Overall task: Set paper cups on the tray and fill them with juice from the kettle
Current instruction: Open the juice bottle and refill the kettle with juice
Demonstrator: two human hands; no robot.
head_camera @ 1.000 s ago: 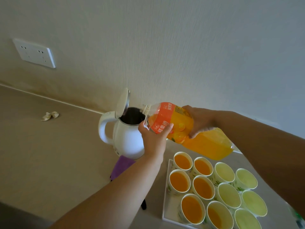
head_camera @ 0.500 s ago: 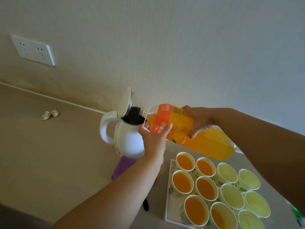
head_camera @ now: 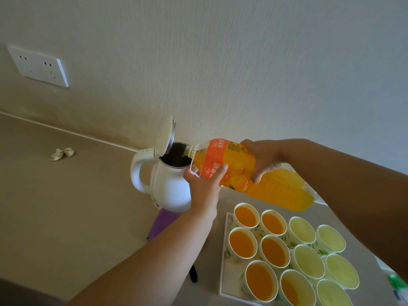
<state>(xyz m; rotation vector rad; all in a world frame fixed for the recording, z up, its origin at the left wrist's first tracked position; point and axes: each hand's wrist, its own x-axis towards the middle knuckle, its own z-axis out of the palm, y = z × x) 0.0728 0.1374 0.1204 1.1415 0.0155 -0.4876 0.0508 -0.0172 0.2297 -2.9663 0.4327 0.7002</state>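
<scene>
Paper cups (head_camera: 274, 251) stand close together in rows on a white tray (head_camera: 223, 272) at the lower right of the table (head_camera: 66, 206); six of them hold orange juice and five on the right side show only pale insides. Behind the tray, near the wall, the white kettle (head_camera: 170, 188) stands upright on a purple cloth (head_camera: 163, 221), its lid (head_camera: 164, 138) flipped up and its handle to the left. A bottle (head_camera: 282, 191) of orange juice is tipped almost level above the tray, its neck reaching over the kettle's open top. The left hand (head_camera: 204, 186) grasps the bottle from below near the neck, and the right hand (head_camera: 262, 157) grips it round the middle from above. A wall socket (head_camera: 39, 66) is at the upper left, and a crumpled scrap (head_camera: 61, 153) lies on the table below it.
</scene>
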